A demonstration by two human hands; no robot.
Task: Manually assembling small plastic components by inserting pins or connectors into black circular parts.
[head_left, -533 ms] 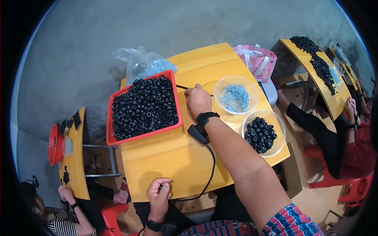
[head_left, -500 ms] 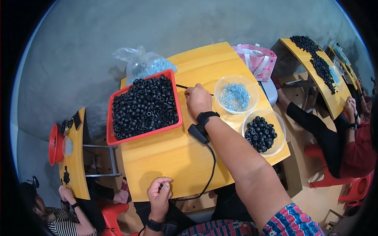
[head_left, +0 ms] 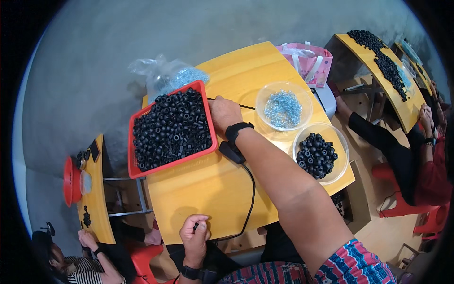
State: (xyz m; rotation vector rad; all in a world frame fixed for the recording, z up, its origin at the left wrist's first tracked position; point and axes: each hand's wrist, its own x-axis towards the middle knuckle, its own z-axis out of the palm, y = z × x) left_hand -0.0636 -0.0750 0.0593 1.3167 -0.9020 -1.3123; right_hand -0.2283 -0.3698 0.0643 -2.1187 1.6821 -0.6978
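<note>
My left hand [head_left: 194, 235] is over the near table edge, fingers curled round a small black plastic piece [head_left: 196, 226] that shows beside the thumb. My right hand [head_left: 224, 115] reaches forward to the right rim of a red plastic basket [head_left: 213, 147]; its fingers are bent down and mostly hidden by the back of the hand. Heaped in the basket are black hollow round plastic parts [head_left: 171, 128]. A thin black rod [head_left: 245, 107] lies on the table just right of the right hand.
Right of my forearm stand a clear tub [head_left: 306, 106] of small bluish clear pieces and another tub [head_left: 344, 160] of black parts. A clear bag [head_left: 177, 78] sits behind the basket. A black cable [head_left: 253, 194] crosses the yellow table [head_left: 198, 199]. Other people work at side tables.
My right hand has moved left, from over the rod to the basket's right rim. The left hand keeps its small black piece. The whole view has shifted slightly.
</note>
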